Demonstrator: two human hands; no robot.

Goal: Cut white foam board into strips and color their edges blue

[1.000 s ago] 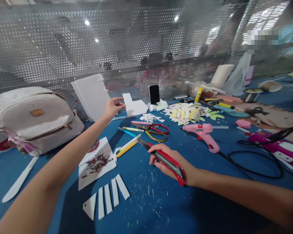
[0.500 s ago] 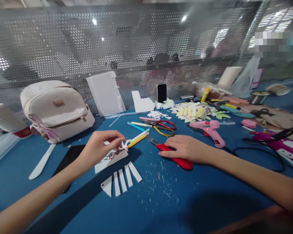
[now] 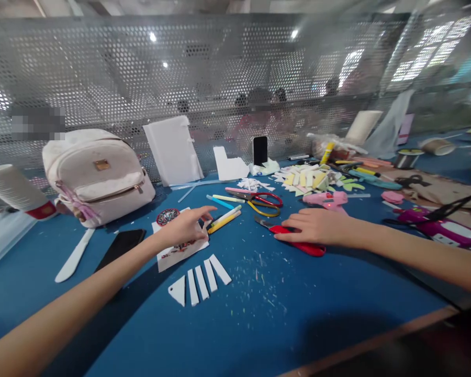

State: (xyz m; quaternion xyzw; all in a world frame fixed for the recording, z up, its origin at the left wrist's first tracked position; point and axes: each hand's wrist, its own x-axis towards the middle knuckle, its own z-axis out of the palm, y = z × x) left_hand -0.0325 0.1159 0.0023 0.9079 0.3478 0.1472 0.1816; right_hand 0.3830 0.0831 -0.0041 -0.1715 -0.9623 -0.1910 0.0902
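My left hand [image 3: 190, 225] is over a white paper sheet [image 3: 172, 259] that bears dark and red bits, its fingers curled beside some markers [image 3: 224, 222]. Whether it grips anything is hidden. My right hand [image 3: 308, 228] lies on the red-handled pliers [image 3: 298, 244], fingers over the handles, the metal jaws pointing left. Several white strips and a white triangular piece [image 3: 178, 291] with a small hole lie in front of the sheet. A round red-rimmed dish of small beads [image 3: 167, 217] sits at the sheet's back edge.
Scissors [image 3: 262, 201], a pile of paper pieces [image 3: 310, 178] and a pink glue gun [image 3: 329, 200] lie behind my right hand. A white backpack [image 3: 102, 178], a black phone [image 3: 121, 246] and a white plastic knife [image 3: 74, 256] are at the left. A purple glue gun [image 3: 447, 228] is at the right.
My right hand and the red pliers have shifted right. My left hand has moved right and slightly up, uncovering the bead dish. The view has shifted a little.
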